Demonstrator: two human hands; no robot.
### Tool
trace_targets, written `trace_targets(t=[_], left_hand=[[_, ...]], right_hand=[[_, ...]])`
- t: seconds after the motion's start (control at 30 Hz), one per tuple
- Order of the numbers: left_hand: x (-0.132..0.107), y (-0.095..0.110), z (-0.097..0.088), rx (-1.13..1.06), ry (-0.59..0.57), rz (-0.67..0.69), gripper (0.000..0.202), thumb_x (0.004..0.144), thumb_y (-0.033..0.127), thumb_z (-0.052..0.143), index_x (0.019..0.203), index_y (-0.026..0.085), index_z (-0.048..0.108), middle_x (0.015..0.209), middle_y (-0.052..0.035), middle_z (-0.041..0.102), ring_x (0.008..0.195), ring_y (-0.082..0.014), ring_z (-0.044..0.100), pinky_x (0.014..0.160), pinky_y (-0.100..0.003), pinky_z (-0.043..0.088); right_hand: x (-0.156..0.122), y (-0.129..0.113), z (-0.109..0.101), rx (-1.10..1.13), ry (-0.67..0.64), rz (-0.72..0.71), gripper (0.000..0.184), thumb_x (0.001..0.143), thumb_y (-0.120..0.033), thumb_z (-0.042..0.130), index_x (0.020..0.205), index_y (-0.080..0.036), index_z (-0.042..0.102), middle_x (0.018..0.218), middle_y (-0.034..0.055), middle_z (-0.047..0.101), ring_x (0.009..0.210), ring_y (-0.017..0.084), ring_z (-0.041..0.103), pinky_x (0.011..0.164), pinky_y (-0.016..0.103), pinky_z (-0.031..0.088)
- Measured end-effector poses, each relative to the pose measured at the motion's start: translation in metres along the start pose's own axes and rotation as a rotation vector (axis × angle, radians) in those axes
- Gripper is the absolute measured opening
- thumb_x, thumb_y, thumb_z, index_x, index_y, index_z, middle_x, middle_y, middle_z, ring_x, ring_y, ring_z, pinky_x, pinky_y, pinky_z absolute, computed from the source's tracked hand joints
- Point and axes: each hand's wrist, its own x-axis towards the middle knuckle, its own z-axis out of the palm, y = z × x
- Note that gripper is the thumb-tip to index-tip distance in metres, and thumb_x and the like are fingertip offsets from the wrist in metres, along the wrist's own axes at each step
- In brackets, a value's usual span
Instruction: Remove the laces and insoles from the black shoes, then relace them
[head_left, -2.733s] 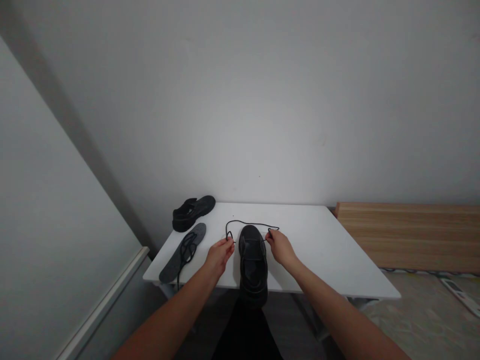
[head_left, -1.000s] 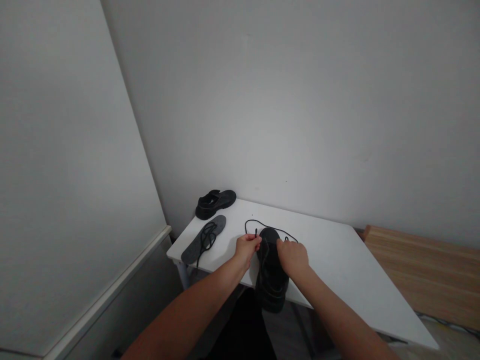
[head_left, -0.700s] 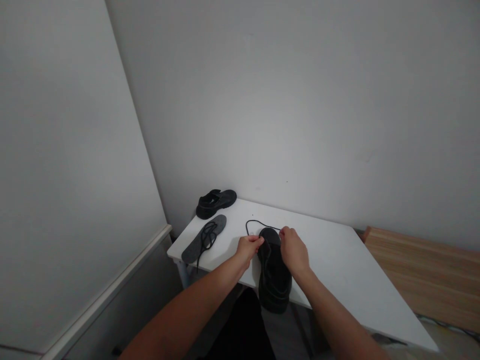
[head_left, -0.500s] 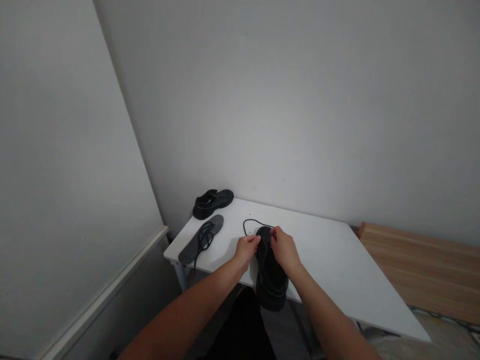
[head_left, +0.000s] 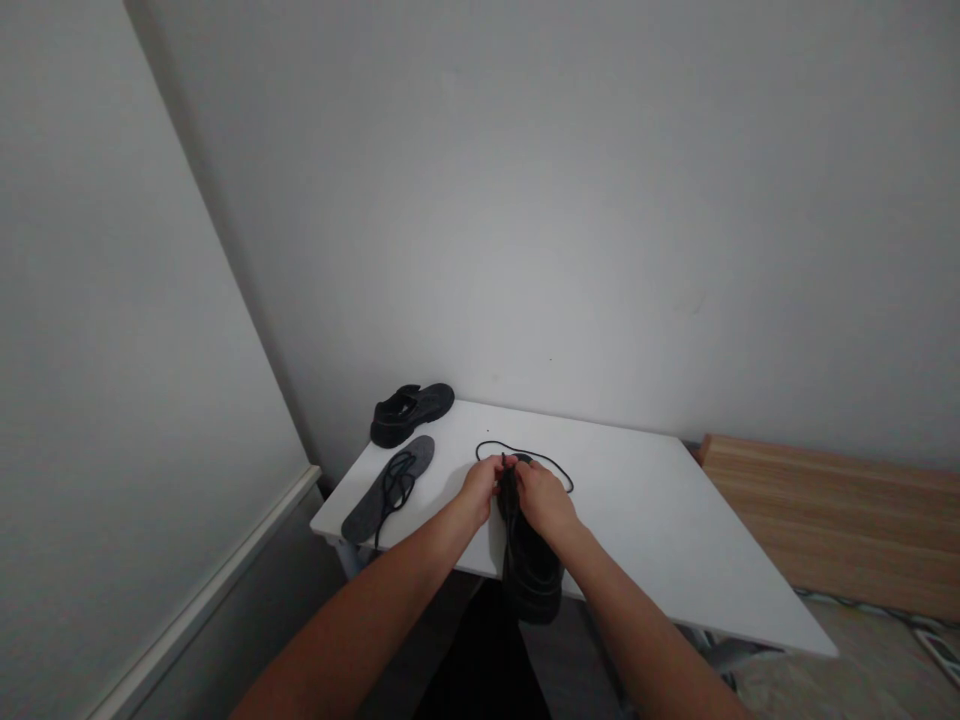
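A black shoe (head_left: 534, 580) points away from me, its heel jutting past the table's front edge. At its lacing flaps, my left hand (head_left: 480, 488) is closed in a pinch from the left, and my right hand (head_left: 546, 500) is closed from the right. Their fingertips nearly meet. A thin black shoelace (head_left: 525, 449) runs from the fingers in a wide loop behind the toe, its far part lying on the table at right. The pinched bit is small and partly hidden by the fingers.
The white table (head_left: 645, 520) stands against the wall. At its left end are a second black shoe (head_left: 412, 412) and a grey insole (head_left: 365, 515) with a bundled black lace (head_left: 397, 482) on top. A wooden board (head_left: 825, 520) is at the right, a white ledge (head_left: 217, 590) at the left.
Both hands have come closer together over the shoe's lacing flaps. More of the lace loop now shows to the right of the toe. The whole view has shifted slightly.
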Motion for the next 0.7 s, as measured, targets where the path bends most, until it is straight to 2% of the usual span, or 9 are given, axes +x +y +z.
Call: trace_targets(t=[0.1, 0.17, 0.27, 0.37, 0.43, 0.5, 0.63, 0.7], left_hand=[[0.007, 0.03, 0.007, 0.017, -0.055, 0.09, 0.037, 0.055, 0.006, 0.041, 0.081, 0.016, 0.067, 0.104, -0.0053, 0.065, 0.098, -0.0185, 0.056, 0.084, -0.03, 0.04], [0.004, 0.055, 0.012, 0.089, -0.145, 0.222, 0.037, 0.052, 0.002, 0.041, 0.072, 0.017, 0.067, 0.112, -0.0017, 0.063, 0.11, -0.0175, 0.051, 0.097, -0.03, 0.032], [-0.014, 0.093, 0.019, 0.316, -0.432, 0.506, 0.033, 0.057, 0.002, 0.039, 0.063, 0.018, 0.067, 0.111, -0.001, 0.064, 0.112, -0.0173, 0.049, 0.102, -0.032, 0.027], [-0.034, 0.118, 0.023, 0.429, -0.693, 0.589, 0.03, 0.062, 0.003, 0.039, 0.058, 0.017, 0.065, 0.102, -0.0027, 0.067, 0.104, -0.0167, 0.054, 0.096, -0.032, 0.035], [-0.04, 0.122, 0.022, 0.52, -0.796, 0.586, 0.028, 0.06, 0.002, 0.04, 0.052, 0.016, 0.063, 0.091, -0.0037, 0.068, 0.095, -0.016, 0.057, 0.088, -0.03, 0.04], [-0.038, 0.115, 0.02, 0.619, -0.866, 0.562, 0.028, 0.056, 0.0, 0.038, 0.047, 0.015, 0.059, 0.081, -0.0038, 0.069, 0.085, -0.0145, 0.059, 0.078, -0.027, 0.043], [-0.019, 0.083, 0.013, 0.717, -0.942, 0.468, 0.026, 0.049, -0.002, 0.033, 0.042, 0.014, 0.053, 0.073, -0.0027, 0.068, 0.072, -0.011, 0.058, 0.063, -0.021, 0.042], [-0.008, 0.067, 0.011, 0.745, -0.921, 0.435, 0.025, 0.049, -0.001, 0.033, 0.041, 0.014, 0.051, 0.07, -0.0021, 0.067, 0.069, -0.0103, 0.058, 0.061, -0.02, 0.041]], right_hand=[[-0.003, 0.003, 0.0, 0.099, 0.102, 0.002, 0.018, 0.083, -0.016, 0.039, 0.089, -0.017, 0.056, 0.088, 0.0062, 0.06, 0.084, 0.016, 0.056, 0.074, 0.025, 0.04], [-0.005, 0.006, 0.0, 0.156, 0.18, 0.04, 0.019, 0.085, -0.018, 0.034, 0.086, -0.017, 0.053, 0.082, 0.0047, 0.059, 0.078, 0.015, 0.055, 0.071, 0.025, 0.041], [-0.01, 0.009, -0.004, 0.472, 0.387, 0.166, 0.019, 0.085, -0.025, 0.033, 0.082, -0.017, 0.05, 0.074, 0.0019, 0.057, 0.068, 0.014, 0.054, 0.063, 0.026, 0.042], [-0.019, 0.008, -0.012, 0.93, 0.608, 0.244, 0.013, 0.08, -0.029, 0.045, 0.08, -0.018, 0.052, 0.074, 0.0004, 0.058, 0.069, 0.015, 0.056, 0.066, 0.028, 0.044], [-0.028, 0.007, -0.019, 1.097, 0.69, 0.248, 0.012, 0.078, -0.029, 0.049, 0.081, -0.018, 0.054, 0.078, 0.0008, 0.06, 0.071, 0.015, 0.057, 0.069, 0.031, 0.045], [-0.038, 0.007, -0.027, 1.189, 0.754, 0.245, 0.012, 0.078, -0.028, 0.051, 0.082, -0.017, 0.054, 0.082, 0.0014, 0.06, 0.071, 0.015, 0.058, 0.07, 0.032, 0.045], [-0.055, 0.007, -0.049, 1.269, 0.897, 0.205, 0.007, 0.077, -0.023, 0.052, 0.08, -0.017, 0.054, 0.085, 0.0019, 0.061, 0.067, 0.012, 0.056, 0.066, 0.03, 0.045], [-0.062, 0.006, -0.064, 1.316, 0.962, 0.148, 0.004, 0.076, -0.021, 0.053, 0.078, -0.017, 0.054, 0.084, 0.0017, 0.061, 0.065, 0.011, 0.056, 0.063, 0.029, 0.044]])
